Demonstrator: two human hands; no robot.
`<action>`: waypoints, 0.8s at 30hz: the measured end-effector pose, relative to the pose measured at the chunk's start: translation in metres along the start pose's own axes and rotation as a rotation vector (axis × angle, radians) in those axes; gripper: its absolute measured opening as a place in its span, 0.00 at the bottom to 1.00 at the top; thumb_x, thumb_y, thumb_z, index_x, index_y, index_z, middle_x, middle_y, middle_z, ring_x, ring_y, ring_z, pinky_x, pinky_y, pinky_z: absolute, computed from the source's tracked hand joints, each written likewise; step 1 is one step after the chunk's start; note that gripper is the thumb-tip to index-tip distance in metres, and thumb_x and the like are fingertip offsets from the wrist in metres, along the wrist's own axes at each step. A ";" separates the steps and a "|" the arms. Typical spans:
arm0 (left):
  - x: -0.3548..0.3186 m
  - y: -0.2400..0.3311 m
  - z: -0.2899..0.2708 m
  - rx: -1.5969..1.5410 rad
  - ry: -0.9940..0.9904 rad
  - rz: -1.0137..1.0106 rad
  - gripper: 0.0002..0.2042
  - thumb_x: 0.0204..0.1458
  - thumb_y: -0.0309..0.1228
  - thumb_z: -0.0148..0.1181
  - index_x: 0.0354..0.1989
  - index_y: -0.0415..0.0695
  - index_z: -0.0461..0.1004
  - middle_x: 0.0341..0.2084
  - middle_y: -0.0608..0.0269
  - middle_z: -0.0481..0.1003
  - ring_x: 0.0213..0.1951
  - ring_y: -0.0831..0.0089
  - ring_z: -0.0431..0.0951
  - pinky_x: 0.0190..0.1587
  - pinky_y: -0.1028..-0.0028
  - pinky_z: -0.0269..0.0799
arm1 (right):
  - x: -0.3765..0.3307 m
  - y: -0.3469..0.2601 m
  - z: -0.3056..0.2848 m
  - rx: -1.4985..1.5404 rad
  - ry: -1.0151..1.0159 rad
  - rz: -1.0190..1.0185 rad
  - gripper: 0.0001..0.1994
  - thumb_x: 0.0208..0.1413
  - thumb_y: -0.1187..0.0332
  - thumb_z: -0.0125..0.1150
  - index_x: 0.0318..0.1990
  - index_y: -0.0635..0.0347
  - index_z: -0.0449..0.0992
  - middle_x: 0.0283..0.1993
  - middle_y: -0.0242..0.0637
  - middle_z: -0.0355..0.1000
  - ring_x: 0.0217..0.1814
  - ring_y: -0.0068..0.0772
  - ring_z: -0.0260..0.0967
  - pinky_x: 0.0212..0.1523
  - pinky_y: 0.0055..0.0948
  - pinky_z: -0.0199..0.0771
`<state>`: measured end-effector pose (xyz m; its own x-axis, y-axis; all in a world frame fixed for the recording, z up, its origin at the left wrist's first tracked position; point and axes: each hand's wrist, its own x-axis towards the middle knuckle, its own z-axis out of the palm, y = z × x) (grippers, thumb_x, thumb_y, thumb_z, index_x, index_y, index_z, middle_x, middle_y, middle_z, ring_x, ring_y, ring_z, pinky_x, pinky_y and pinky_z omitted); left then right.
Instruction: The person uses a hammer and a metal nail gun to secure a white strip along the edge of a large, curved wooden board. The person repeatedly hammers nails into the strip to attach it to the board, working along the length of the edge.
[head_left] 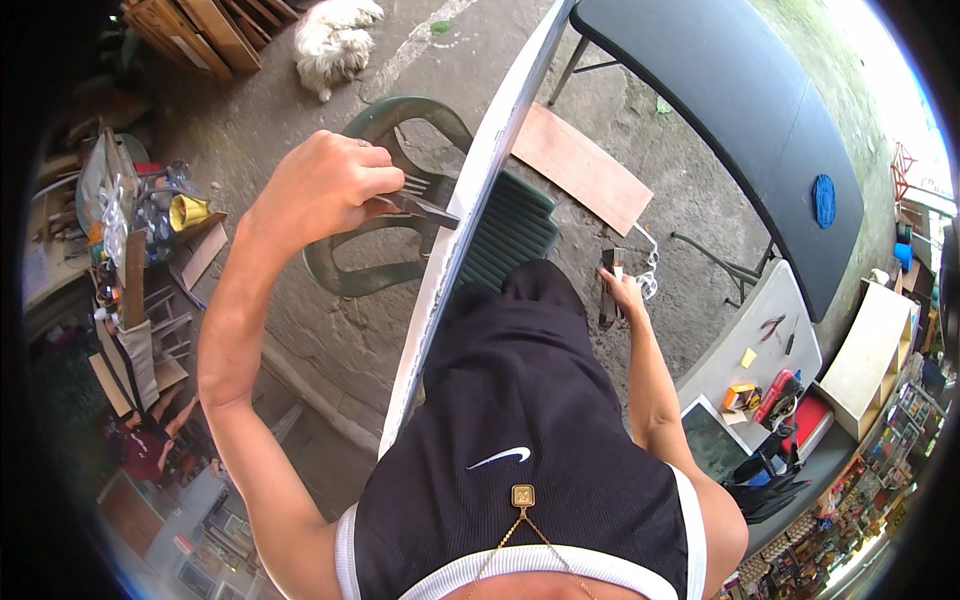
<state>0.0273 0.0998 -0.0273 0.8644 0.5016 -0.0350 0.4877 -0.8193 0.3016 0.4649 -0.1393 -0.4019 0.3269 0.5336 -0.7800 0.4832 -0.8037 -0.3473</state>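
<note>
My left hand (325, 190) is closed on a flat metal tool (425, 208) with tine-like prongs; its exact kind is unclear. The tool's flat end touches or nearly touches the edge of a large white panel (470, 190). That panel stands on edge, running from my lap toward the far side. A dark green plastic chair (515, 225) is partly hidden behind it. Low on the right, my right hand (625, 290) grips a dark, blocky tool (608, 300) whose kind I cannot make out. A white curled cord (650, 265) hangs or lies beside that hand.
A pinkish wooden board (585, 165) lies past the chair. At right stands a black folding table (740, 100) with a blue coil (824, 201). A grey tabletop (740, 335) bears pliers (771, 323) and other tools. A white dog (335, 45) lies at the far left; another person (150, 445) is lower left.
</note>
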 end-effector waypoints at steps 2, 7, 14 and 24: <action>0.002 -0.002 0.009 -0.040 -0.009 -0.005 0.15 0.29 0.25 0.70 0.27 0.43 0.71 0.23 0.62 0.72 0.28 0.59 0.76 0.29 0.62 0.70 | -0.003 -0.009 -0.007 0.000 -0.011 -0.033 0.30 0.50 0.41 0.63 0.36 0.68 0.79 0.33 0.49 0.78 0.39 0.42 0.77 0.43 0.38 0.72; -0.001 0.002 0.038 -0.188 0.026 -0.068 0.13 0.29 0.20 0.66 0.26 0.43 0.71 0.22 0.60 0.72 0.27 0.57 0.75 0.29 0.61 0.70 | -0.016 -0.035 -0.019 -0.027 -0.026 -0.135 0.30 0.51 0.42 0.62 0.33 0.68 0.77 0.31 0.48 0.77 0.35 0.41 0.74 0.41 0.38 0.70; 0.007 0.005 0.017 -0.116 -0.164 -0.107 0.12 0.35 0.25 0.68 0.30 0.45 0.73 0.24 0.60 0.76 0.31 0.59 0.79 0.33 0.63 0.73 | -0.018 -0.035 -0.023 -0.130 -0.049 -0.134 0.32 0.52 0.39 0.60 0.32 0.69 0.76 0.30 0.52 0.76 0.36 0.45 0.76 0.42 0.40 0.71; 0.003 0.023 -0.038 0.026 -0.310 -0.121 0.11 0.40 0.24 0.66 0.31 0.38 0.71 0.25 0.55 0.73 0.33 0.55 0.76 0.33 0.60 0.69 | -0.017 -0.030 -0.016 -0.125 -0.066 -0.123 0.33 0.52 0.39 0.60 0.33 0.70 0.77 0.30 0.51 0.77 0.36 0.44 0.76 0.41 0.39 0.71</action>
<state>0.0363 0.0931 0.0154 0.7944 0.4904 -0.3585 0.5883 -0.7680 0.2531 0.4578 -0.1197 -0.3701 0.2072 0.6046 -0.7691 0.6147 -0.6921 -0.3784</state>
